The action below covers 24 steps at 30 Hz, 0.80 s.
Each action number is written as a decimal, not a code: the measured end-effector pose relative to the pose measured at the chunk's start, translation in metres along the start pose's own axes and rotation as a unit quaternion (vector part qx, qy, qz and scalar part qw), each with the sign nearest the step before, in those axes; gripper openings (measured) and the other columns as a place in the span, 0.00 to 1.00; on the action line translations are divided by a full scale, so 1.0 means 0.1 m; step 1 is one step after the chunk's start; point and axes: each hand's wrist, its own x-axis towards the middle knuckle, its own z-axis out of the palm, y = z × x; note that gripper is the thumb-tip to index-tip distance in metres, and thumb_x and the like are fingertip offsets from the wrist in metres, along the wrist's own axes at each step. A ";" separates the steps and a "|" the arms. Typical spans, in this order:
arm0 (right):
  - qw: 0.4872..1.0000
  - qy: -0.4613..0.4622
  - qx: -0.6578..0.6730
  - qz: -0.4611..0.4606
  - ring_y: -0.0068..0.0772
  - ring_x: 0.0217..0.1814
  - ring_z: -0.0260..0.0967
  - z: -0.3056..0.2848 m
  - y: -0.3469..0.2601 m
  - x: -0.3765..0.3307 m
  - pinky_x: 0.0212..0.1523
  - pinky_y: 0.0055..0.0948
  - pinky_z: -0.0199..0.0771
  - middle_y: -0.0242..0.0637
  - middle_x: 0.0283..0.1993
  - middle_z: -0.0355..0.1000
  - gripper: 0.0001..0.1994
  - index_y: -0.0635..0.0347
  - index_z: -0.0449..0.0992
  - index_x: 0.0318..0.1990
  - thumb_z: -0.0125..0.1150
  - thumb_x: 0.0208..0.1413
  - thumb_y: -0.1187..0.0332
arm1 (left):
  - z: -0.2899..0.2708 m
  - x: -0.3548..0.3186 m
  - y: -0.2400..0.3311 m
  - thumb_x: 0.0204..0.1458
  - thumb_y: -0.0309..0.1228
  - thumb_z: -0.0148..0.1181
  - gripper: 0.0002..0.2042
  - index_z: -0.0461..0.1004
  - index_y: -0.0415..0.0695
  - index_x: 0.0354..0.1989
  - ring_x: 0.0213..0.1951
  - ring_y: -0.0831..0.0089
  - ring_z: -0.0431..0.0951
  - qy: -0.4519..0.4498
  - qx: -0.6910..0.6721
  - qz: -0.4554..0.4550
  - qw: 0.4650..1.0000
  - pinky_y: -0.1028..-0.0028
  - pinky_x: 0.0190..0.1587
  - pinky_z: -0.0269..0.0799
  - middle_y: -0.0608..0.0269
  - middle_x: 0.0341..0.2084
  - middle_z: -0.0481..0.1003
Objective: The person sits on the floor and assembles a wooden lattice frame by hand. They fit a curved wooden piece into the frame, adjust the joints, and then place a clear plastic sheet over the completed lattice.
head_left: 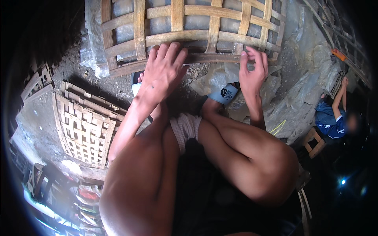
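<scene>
A woven bamboo panel (212,35), made of wide crossing strips with open squares, lies in front of me at the top of the view. My left hand (164,67) is closed over its near edge, fingers bent onto the border strip and thumb partly hidden under the palm. Farther right along that edge, my right hand (254,72) has its fingers curled in, with thumb and forefinger at the border strip near the panel's right corner. Grey plastic sheet (92,35) shows beneath and beside the panel.
Several woven panels (84,129) are stacked on the left floor. Crumpled plastic sheeting (311,74) covers the ground at right. Another person in blue (327,118) works at far right, near an orange-handled tool (338,55). My sandalled foot (222,94) is below the panel.
</scene>
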 end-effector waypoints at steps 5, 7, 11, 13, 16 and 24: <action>1.000 -0.001 0.002 0.023 0.40 0.41 0.77 -0.04 0.00 -0.12 0.46 0.38 0.76 0.41 0.40 0.73 0.09 0.62 0.81 0.49 0.66 0.61 0.77 | 0.07 0.04 -0.02 0.54 0.28 0.62 0.23 0.74 0.42 0.60 0.58 0.54 0.70 -0.004 0.038 0.050 0.998 0.57 0.62 0.67 0.50 0.56 0.70; 1.000 0.002 0.015 0.018 0.40 0.42 0.77 -0.04 -0.01 -0.14 0.46 0.38 0.76 0.41 0.40 0.73 0.09 0.61 0.81 0.49 0.66 0.61 0.77 | 0.08 0.05 -0.01 0.52 0.27 0.62 0.24 0.74 0.40 0.60 0.58 0.55 0.70 -0.011 0.063 0.067 0.996 0.58 0.62 0.66 0.50 0.56 0.70; 1.000 0.002 0.013 -0.022 0.42 0.47 0.76 -0.09 -0.08 -0.07 0.49 0.39 0.75 0.42 0.45 0.73 0.11 0.60 0.82 0.50 0.65 0.62 0.78 | 0.06 0.08 0.05 0.52 0.28 0.60 0.23 0.74 0.36 0.59 0.57 0.58 0.69 -0.010 0.061 0.094 0.994 0.61 0.60 0.66 0.53 0.54 0.70; 0.999 0.009 -0.011 -0.036 0.43 0.51 0.75 -0.20 -0.12 0.00 0.52 0.40 0.75 0.44 0.48 0.73 0.12 0.61 0.81 0.53 0.65 0.62 0.77 | -0.02 0.10 0.13 0.53 0.30 0.60 0.23 0.74 0.36 0.58 0.56 0.59 0.69 -0.001 0.057 0.104 0.993 0.62 0.60 0.66 0.54 0.53 0.70; 0.998 0.044 -0.038 -0.021 0.46 0.57 0.74 -0.43 -0.09 0.03 0.57 0.42 0.75 0.47 0.54 0.73 0.16 0.65 0.78 0.58 0.65 0.63 0.76 | -0.13 0.11 0.24 0.54 0.32 0.59 0.22 0.75 0.37 0.57 0.56 0.61 0.69 0.016 0.061 0.110 0.992 0.62 0.59 0.65 0.56 0.52 0.70; 0.573 0.101 0.657 0.479 0.49 0.61 0.73 -0.45 -0.16 -0.23 0.61 0.44 0.75 0.51 0.58 0.71 0.19 0.70 0.73 0.61 0.65 0.65 0.75 | -0.21 0.15 0.28 0.53 0.32 0.59 0.21 0.76 0.37 0.55 0.54 0.61 0.69 0.025 0.056 0.118 0.991 0.63 0.58 0.66 0.57 0.49 0.70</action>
